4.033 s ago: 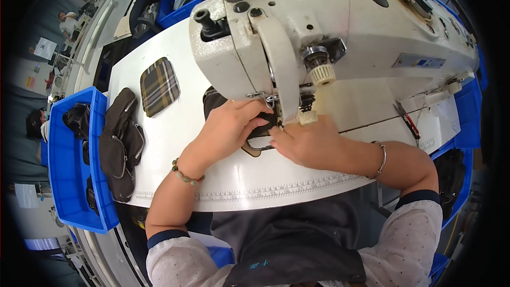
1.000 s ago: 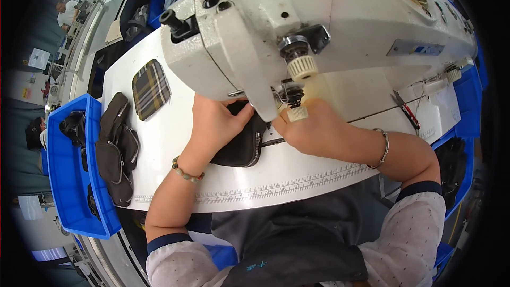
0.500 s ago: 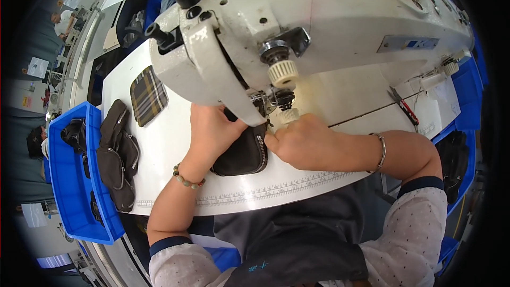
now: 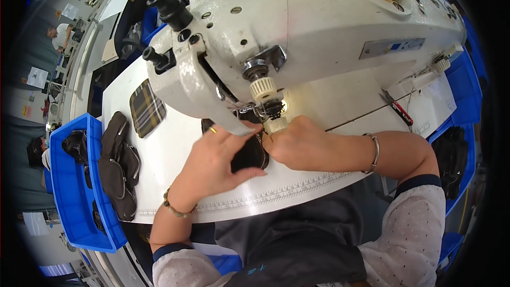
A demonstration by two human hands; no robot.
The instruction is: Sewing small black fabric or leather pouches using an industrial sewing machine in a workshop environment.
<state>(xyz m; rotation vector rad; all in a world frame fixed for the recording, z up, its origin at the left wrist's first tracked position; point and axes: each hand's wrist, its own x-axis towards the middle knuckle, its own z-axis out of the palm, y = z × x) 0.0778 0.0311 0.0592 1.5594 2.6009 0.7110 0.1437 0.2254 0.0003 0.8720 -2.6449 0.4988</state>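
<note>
A black fabric piece with a zipper along its curved right edge lies under the head of a white sewing machine. My left hand rests on its left side, fingers stretched toward the needle area and thumb spread apart; a ring shows on one finger. Close to the needle, my right hand is closed, its fingertips pinched at the zippered edge. The machine head and my hands hide much of the piece, including the exact spot under the presser foot.
Left on the white table lie a plaid fabric piece and a dark zippered bag. Beyond the table's left edge stands a blue bin holding dark items. Red-handled snips lie right. Another person is far left.
My left hand has shifted from gripping the piece's far left part to lying across it nearer me, its thumb now spread. My right hand stays at the zippered edge. The view has shifted slightly.
</note>
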